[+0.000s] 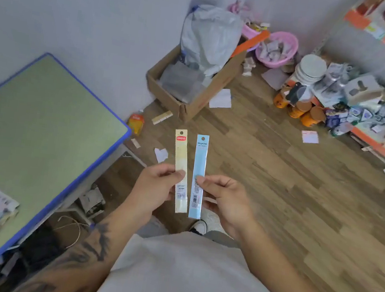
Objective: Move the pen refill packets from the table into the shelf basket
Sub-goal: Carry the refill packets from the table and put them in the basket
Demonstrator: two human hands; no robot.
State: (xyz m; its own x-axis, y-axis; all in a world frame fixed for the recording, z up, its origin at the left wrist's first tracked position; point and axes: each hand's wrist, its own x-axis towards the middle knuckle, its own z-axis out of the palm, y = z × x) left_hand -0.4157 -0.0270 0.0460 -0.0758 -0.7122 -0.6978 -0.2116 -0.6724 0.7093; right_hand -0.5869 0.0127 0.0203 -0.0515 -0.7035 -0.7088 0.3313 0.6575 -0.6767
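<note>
Wood floor fills the frame; at centre two packets are held upright, side by side — yellow packet (pixel 180 169) pinched by left hand (pixel 156 187), blue packet (pixel 198 174) by right hand (pixel 227 200).

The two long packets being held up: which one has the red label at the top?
The cream-yellow packet, pinched by the left hand. It has a red label near its hanging hole. The light blue packet in the right hand has none.

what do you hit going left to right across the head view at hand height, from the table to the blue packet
green table → left hand → yellow packet → blue packet → right hand
</note>
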